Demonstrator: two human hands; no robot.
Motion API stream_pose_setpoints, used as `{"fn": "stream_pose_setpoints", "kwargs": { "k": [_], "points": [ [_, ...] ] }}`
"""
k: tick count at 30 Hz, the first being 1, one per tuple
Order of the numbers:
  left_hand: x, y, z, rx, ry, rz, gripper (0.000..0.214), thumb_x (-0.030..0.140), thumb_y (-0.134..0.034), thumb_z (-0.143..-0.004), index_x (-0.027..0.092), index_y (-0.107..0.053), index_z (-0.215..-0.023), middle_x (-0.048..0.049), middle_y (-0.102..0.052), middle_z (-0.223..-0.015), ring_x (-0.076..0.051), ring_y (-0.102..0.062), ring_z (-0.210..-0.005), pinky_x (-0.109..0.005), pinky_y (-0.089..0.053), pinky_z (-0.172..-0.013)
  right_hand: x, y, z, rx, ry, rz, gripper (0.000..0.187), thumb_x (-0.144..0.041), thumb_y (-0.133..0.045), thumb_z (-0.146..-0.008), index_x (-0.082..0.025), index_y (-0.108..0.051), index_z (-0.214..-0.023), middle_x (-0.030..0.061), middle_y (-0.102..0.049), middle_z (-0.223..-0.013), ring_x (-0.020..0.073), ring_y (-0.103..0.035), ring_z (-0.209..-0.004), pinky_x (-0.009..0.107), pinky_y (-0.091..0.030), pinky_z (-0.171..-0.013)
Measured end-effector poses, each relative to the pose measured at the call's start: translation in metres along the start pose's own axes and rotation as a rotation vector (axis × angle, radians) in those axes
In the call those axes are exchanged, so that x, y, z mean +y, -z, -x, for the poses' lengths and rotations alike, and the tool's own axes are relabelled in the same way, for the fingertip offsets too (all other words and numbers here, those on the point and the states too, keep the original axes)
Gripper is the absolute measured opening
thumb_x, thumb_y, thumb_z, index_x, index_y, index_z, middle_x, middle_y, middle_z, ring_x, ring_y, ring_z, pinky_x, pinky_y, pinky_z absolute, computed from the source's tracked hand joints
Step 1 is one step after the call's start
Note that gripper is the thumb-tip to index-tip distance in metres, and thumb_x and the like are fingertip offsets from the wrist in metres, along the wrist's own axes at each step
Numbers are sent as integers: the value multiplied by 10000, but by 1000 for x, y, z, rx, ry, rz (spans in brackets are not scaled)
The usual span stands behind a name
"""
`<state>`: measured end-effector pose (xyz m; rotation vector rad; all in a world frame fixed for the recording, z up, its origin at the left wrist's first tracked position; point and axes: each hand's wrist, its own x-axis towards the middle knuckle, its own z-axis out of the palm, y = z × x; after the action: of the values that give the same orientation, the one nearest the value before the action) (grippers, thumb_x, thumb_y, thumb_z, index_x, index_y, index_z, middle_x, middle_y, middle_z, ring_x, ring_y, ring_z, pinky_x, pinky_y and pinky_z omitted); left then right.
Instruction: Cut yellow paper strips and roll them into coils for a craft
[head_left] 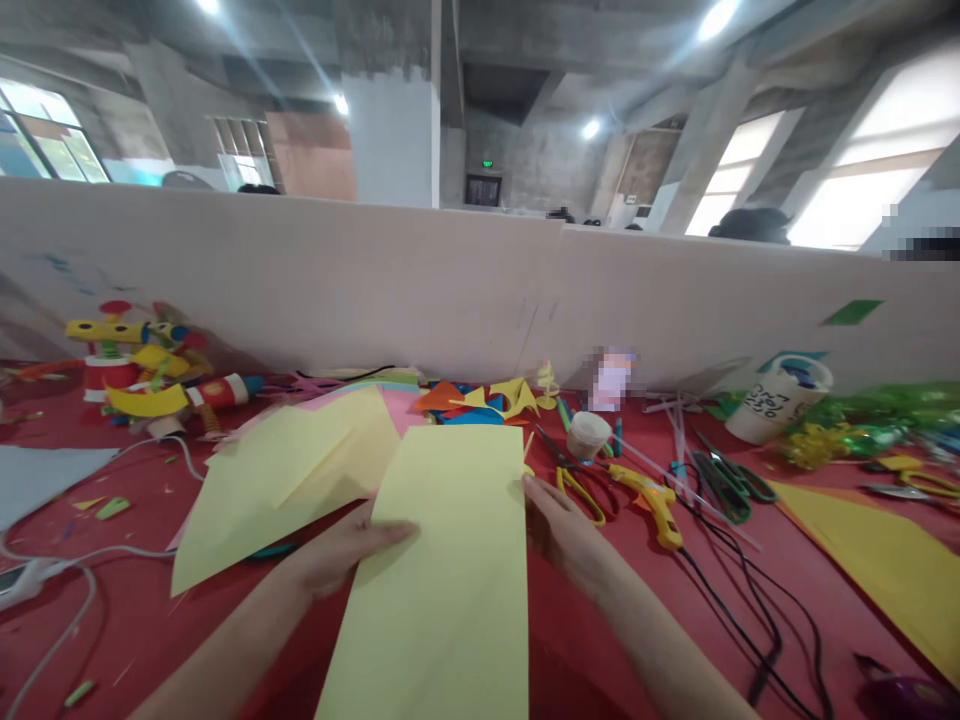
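Note:
A long sheet of pale yellow paper (450,560) is held up in front of me, over the red table. My left hand (352,545) grips its left edge, the thumb lying on the front face and the other fingers hidden behind. At the right edge, my right hand (562,525) is closed on the paper, its fingertips partly out of sight behind it. Behind and to the left lies a fanned pile of coloured paper sheets (277,475), with more pale yellow on top and pink beneath.
Right of the paper lie a yellow glue gun (652,500) with a black cord, green-handled scissors (727,485) and a small white tub (588,436). Orange-yellow sheets (877,560) rest at far right. Paper-cup figures (112,375) stand back left. A white partition (450,290) bounds the table's rear.

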<state>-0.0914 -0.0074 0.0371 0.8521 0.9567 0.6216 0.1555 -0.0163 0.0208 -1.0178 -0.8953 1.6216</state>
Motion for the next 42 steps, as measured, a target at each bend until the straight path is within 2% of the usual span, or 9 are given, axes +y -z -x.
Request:
{"fn": "stream_pose_setpoints", "kwargs": {
  "k": [9,13,19,22,26,30,33,38,42],
  "points": [
    [-17,3,-13,-128,-25,-101,361,317,-622,-743,137,-618,-1057,-128,-664,-1038,-266,-620,-940,-374,-467,-826,9,15,-17,192,336,333,317,-448,-658,-657,-197,-465,-673,-68,-433,-535,88,-400,-452,206,-339,-409],
    [-20,7,-15,-166,-23,-121,359,304,-608,-759,142,-609,-1079,-129,-664,-1039,-254,-631,-910,-379,-457,-832,11,19,-20,209,298,276,326,-506,-583,-694,-203,-491,-773,-57,-466,-550,107,-435,-448,224,-364,-404],
    [-18,10,-14,-206,-2,-146,364,301,-616,-750,131,-613,-1072,-131,-666,-1030,-260,-626,-913,-374,-458,-818,9,20,-19,266,358,237,259,-457,-600,-704,-208,-533,-731,-39,-522,-564,123,-489,-486,232,-406,-448],
    [-16,10,-12,-218,13,-164,358,307,-621,-744,135,-622,-1058,-125,-672,-1019,-259,-627,-907,-362,-461,-805,7,17,-16,267,271,141,286,-484,-585,-704,-220,-584,-813,15,-622,-718,177,-578,-643,272,-462,-548],
    [-15,8,-9,-249,30,-195,370,313,-635,-730,139,-626,-1056,-124,-678,-1001,-258,-627,-901,-358,-460,-801,5,15,-14,240,184,58,295,-499,-585,-701,-226,-609,-809,18,-644,-717,184,-595,-644,269,-459,-543],
    [-11,3,-5,-284,35,-206,379,315,-641,-724,141,-626,-1061,-131,-668,-1024,-266,-619,-919,-369,-452,-813,-3,16,-8,179,223,114,344,-521,-514,-754,-197,-612,-820,38,-646,-736,183,-588,-645,258,-443,-525],
    [-7,-3,-2,-297,15,-188,386,317,-649,-716,144,-627,-1061,-136,-650,-1063,-276,-610,-939,-381,-445,-827,-11,18,-5,183,294,224,299,-464,-599,-717,-179,-596,-805,18,-619,-673,155,-560,-591,242,-428,-525],
    [-2,-13,4,-211,17,-135,390,345,-649,-711,118,-640,-1028,-144,-681,-985,-271,-637,-865,-361,-475,-770,-23,21,-1,287,424,329,301,-451,-634,-686,-178,-582,-802,3,-592,-640,139,-531,-565,234,-412,-518],
    [0,-17,2,-16,-35,-56,334,363,-652,-701,120,-668,-930,-125,-704,-916,-256,-656,-787,-340,-494,-731,-29,14,7,190,272,295,365,-547,-510,-736,-190,-580,-769,13,-576,-606,153,-523,-517,262,-420,-492]
  ]
}}
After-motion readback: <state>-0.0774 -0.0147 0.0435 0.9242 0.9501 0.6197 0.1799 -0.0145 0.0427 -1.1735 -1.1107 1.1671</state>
